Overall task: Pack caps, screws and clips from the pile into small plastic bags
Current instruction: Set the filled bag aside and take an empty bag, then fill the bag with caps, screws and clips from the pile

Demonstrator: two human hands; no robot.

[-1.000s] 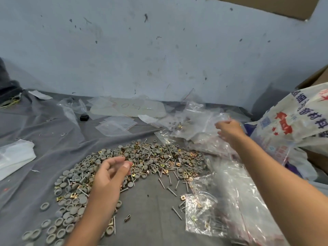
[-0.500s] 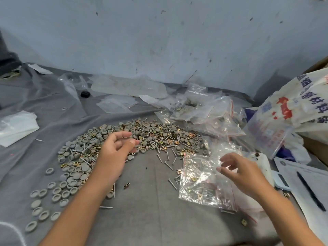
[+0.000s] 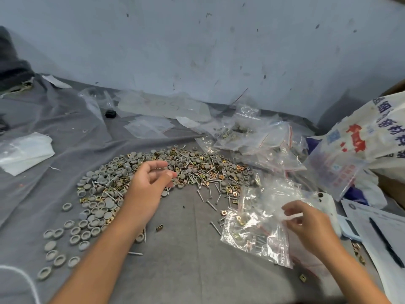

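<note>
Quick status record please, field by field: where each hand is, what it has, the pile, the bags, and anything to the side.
left hand: over the pile, fingers loosely curled; whether it holds a part cannot be told
right hand: pinches the edge of the small plastic bag
pile: grey caps, screws, brass clips mixed on the grey cloth
filled bags: heaped behind the pile, by the wall
side: printed sack at right; pen on paper

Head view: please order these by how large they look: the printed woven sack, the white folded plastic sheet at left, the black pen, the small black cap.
1. printed woven sack
2. white folded plastic sheet
3. black pen, nearer the camera, so unsure
4. small black cap
</note>
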